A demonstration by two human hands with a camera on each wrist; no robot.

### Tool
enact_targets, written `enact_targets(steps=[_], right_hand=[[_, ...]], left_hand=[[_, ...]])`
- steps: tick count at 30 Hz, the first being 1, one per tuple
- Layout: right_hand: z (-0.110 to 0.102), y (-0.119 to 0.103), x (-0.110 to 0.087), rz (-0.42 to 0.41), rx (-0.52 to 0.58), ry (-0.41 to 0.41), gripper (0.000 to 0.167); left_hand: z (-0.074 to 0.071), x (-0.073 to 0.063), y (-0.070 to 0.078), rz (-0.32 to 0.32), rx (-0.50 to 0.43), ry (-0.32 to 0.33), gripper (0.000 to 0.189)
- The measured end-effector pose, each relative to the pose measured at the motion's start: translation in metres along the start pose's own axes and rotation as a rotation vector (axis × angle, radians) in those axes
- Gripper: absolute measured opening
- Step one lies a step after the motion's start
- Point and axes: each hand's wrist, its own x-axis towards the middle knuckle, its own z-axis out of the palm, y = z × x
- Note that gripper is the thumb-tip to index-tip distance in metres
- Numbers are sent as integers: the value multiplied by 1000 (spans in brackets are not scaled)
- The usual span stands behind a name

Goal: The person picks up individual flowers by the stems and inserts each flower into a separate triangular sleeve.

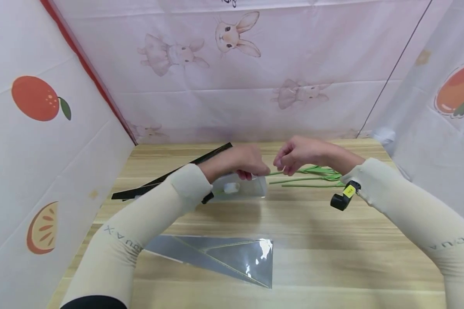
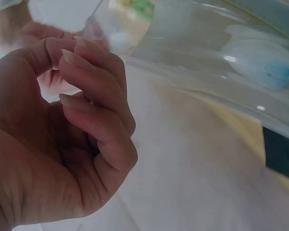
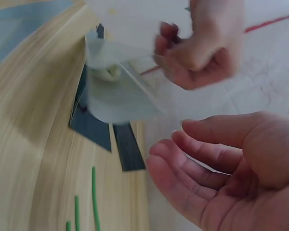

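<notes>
A clear plastic sleeve lies behind and below my left hand, with a white flower head inside it. My left hand has its fingers curled and appears to pinch the sleeve's edge; the exact contact is partly hidden. Facing it across a small gap, my right hand hovers with fingers loosely bent and nothing visible between them. In the right wrist view, the thumb and index fingertip of my right hand are close together. Beneath that hand lie several green stems with leaves.
Long black strips lie diagonally behind the left forearm. Nearer the front, another clear tapered sleeve rests flat on the wooden table. Printed cloth hangs at the back and both sides.
</notes>
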Motion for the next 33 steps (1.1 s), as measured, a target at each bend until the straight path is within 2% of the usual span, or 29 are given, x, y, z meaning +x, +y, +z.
enact_targets(steps=[7,13,23,33], right_hand=[[-10,29,-12,39,2,37,27],[-15,48,-20,52,-9,58,29],[-17,68,-29,89,18,74,31],[-18,92,-31,124,47,99,34]], left_hand=[[34,18,-2,-13,-11,-117,41],[56,31,-7,-17,34,-135,39],[77,42,-13,-24,159,-99,42],[99,41,-17,44,280,59,45]])
